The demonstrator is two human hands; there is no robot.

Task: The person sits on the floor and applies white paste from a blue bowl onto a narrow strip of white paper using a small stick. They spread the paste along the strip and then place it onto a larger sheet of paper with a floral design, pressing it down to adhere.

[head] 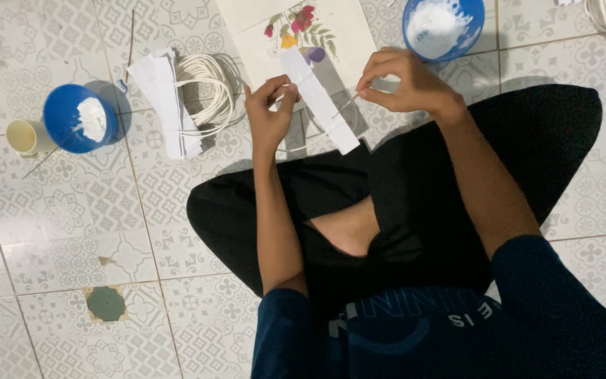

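white paper strip (319,102) | upper centre of frame, above the lap | left hand (268,116) fingers pinch its edge | right hand (405,83) fingertips pressed together on a thin cord (338,111) | likely light, floppy, creases easily; best held by edges

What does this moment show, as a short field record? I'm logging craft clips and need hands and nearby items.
setting: person seated cross-legged on patterned tile floor
left hand: pinches white paper strip
right hand: fingers curled beside the strip, holding a thin cord
left of hands: stack of paper strips, coil of white cord, blue bowl with white paste, cream cup
ahead: flower-printed sheet, second blue bowl
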